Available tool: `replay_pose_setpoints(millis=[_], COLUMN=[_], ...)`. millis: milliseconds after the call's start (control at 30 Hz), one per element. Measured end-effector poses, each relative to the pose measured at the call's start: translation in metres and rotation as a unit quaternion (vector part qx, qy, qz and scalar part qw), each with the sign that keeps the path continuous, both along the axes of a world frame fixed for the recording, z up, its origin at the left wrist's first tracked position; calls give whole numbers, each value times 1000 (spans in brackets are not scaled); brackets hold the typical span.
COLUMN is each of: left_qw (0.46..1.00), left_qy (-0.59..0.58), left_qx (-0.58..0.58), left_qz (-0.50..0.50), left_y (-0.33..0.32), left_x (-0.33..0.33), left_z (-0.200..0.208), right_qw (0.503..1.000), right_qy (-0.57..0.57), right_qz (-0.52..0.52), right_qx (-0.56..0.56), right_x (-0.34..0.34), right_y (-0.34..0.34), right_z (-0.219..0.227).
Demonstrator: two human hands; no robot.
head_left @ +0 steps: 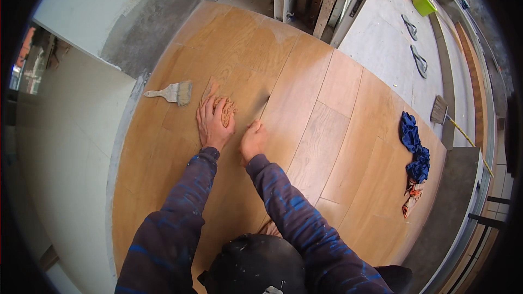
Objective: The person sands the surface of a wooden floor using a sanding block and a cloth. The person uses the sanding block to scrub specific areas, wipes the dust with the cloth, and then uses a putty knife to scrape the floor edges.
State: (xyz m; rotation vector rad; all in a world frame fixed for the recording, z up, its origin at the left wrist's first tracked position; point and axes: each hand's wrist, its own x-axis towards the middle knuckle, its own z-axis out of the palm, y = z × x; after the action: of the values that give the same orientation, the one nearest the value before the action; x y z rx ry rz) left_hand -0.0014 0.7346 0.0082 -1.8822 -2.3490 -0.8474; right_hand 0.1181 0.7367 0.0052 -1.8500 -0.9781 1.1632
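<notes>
My left hand (211, 123) lies flat on a wood-look plank floor (327, 130), pressing a crumpled tan rag (226, 108) under its fingers. My right hand (253, 140) is closed just to the right of it and holds a thin dark tool (264, 108) whose tip rests in the joint between two planks. Both sleeves are dark with blue streaks.
A pale-handled paintbrush (173, 93) lies on the floor left of my hands. A blue and orange cloth bundle (414, 158) lies at the right. A broom (448, 117), two sandals (415, 43) and a lime-green tub (423, 0) sit on bare concrete beyond. White wall at left.
</notes>
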Motion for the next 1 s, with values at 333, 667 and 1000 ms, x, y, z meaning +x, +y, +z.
replay_pose_setpoints(millis=[333, 667, 1000], left_qw=[999, 995, 978], left_qy=[-7, 31, 41], left_qx=[-32, -45, 75], left_qz=[-13, -86, -189], left_y=[-53, 28, 362], left_x=[15, 88, 123], left_z=[10, 7, -11], right_qw=[916, 967, 940], right_qy=[349, 172, 214], right_qz=[100, -184, -262], right_qx=[-171, -30, -38], right_x=[107, 292, 279], right_y=[-192, -140, -128], right_z=[122, 88, 86])
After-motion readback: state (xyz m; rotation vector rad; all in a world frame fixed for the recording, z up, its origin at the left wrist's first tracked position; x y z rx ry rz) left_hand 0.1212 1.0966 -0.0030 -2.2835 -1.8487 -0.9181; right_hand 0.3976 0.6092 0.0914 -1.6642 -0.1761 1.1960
